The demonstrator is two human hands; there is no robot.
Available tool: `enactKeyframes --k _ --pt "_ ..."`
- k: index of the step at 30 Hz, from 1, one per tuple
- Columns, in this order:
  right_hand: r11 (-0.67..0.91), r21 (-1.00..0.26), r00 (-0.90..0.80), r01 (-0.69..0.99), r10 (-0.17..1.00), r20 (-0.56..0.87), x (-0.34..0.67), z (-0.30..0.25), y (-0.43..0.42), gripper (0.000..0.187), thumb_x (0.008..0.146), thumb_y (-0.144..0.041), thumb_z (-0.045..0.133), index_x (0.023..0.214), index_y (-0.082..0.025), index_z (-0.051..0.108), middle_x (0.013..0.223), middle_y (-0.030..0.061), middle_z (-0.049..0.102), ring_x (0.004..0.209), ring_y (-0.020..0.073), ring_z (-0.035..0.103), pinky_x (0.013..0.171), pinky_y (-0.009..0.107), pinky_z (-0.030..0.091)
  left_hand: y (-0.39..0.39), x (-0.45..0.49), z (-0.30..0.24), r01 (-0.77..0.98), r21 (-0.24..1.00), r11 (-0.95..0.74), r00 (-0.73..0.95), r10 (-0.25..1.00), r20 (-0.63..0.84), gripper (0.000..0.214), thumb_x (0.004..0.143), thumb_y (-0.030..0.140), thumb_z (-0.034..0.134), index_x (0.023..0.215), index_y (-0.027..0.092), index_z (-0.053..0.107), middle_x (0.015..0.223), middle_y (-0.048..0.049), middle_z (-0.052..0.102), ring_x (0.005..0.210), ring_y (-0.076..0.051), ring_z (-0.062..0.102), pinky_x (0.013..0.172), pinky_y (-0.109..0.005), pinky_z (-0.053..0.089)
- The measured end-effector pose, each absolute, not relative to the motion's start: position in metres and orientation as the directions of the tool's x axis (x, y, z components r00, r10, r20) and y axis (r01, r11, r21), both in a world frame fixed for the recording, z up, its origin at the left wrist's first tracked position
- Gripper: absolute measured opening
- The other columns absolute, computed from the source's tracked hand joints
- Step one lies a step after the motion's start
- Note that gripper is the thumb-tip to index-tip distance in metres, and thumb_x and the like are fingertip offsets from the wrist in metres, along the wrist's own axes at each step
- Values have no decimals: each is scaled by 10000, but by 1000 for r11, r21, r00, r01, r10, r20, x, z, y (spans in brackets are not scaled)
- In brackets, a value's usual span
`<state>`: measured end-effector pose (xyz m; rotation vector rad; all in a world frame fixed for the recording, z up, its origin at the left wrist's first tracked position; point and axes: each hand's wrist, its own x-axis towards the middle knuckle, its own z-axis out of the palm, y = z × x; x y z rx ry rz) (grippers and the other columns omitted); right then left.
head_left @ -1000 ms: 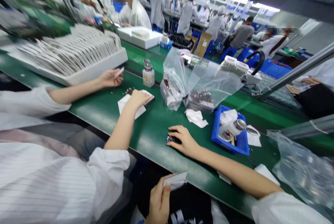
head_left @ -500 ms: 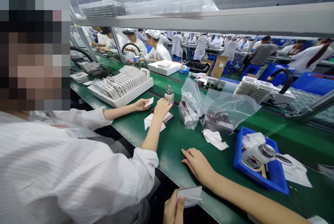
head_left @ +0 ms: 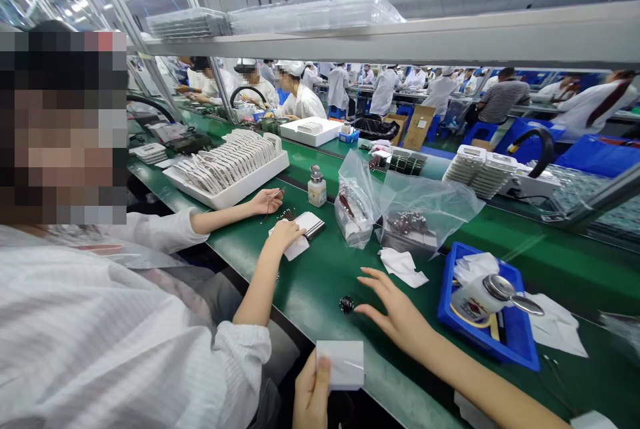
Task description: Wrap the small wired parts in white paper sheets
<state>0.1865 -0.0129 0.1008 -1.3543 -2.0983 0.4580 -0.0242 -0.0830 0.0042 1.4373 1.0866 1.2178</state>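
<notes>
My left hand (head_left: pixel 313 394) is at the bottom edge, below the table's front, pinching a small white rectangular pad (head_left: pixel 341 364). My right hand (head_left: pixel 395 309) reaches over the green work surface (head_left: pixel 320 282) with its fingers stretched out and apart, holding nothing. Its fingertips are just right of a small black round part (head_left: pixel 347 304) lying on the green surface, not touching it. A crumpled white wipe (head_left: pixel 403 266) lies a little beyond that hand.
A co-worker in white sits close on my left, both hands (head_left: pixel 280 219) at a white pad and small parts. A blue tray (head_left: pixel 483 332) holds a dispenser bottle (head_left: pixel 480 294). Clear bags (head_left: pixel 415 206), a small bottle (head_left: pixel 317 186) and a white rack of cards (head_left: pixel 225 166) stand further back.
My right hand has lifted off the small black part and opened, leaving it uncovered on the surface. My left hand turned the white pad flat to the camera. The view tilted up.
</notes>
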Motion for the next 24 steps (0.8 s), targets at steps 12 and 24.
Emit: enactKeyframes --k 12,24 --pt "557 -343 -290 756 756 587 254 108 -103 336 926 -95 547 1217 -260 580 1009 92 712 882 224 702 735 374 599 -36 18 74 -211 940 267 341 922 -185 490 866 640 568 1007 187 688 744 -43 704 731 -218 699 588 -277 563" --pt "536 -364 -324 762 802 502 285 97 -126 244 921 -78 526 1129 -196 574 898 97 719 800 203 682 687 353 548 -27 44 72 35 965 260 502 830 -242 465 938 582 470 1094 163 599 899 -53 683 796 -178 655 684 -267 540"
